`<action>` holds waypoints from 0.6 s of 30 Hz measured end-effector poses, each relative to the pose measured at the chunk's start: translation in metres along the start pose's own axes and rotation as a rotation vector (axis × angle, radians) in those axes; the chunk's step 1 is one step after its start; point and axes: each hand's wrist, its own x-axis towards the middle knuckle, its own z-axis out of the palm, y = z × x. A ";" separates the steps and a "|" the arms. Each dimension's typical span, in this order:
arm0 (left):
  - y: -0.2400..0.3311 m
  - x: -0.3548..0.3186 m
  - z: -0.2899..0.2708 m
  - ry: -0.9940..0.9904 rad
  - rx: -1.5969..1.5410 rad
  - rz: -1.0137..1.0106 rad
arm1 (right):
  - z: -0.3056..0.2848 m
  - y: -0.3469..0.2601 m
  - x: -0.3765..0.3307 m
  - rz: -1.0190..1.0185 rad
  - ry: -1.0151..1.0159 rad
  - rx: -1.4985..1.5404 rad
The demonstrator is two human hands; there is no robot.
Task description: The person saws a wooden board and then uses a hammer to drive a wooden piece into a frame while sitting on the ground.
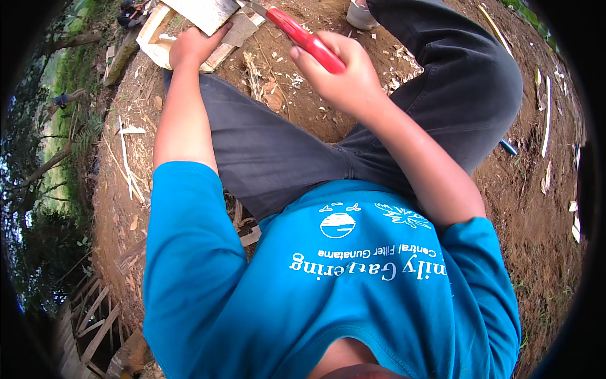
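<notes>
Slim red-handled tool w/ metal tip [309,44] at approx. 12 o'clock, handle clasped in R hand [347,71], tip aimed twd 11. L hand [192,48] at 11 o'clock, on pale wooden frame-like piece [150,42], fingers reaching to the edge of a flat whitish panel [203,11]; can't tell if it's pinching anything. The two hands are apart. Just R of panel: flat grey-brown wood piece [245,31]. Further out: pale wood shavings [404,58] on brown dirt ground [505,208] approx. 1 o'clock, small blue object [508,147] btwn 2 & 3, greenery [60,126] approx. 9–10.
</notes>
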 end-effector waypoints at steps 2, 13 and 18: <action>-0.017 -0.005 -0.005 0.037 -0.019 0.021 | -0.019 -0.009 -0.043 0.016 -0.049 0.036; -0.012 -0.011 -0.005 0.014 0.049 0.074 | 0.003 -0.012 -0.003 0.044 -0.022 0.059; 0.016 -0.027 -0.013 0.054 0.109 0.161 | 0.003 -0.004 -0.029 0.096 0.066 0.059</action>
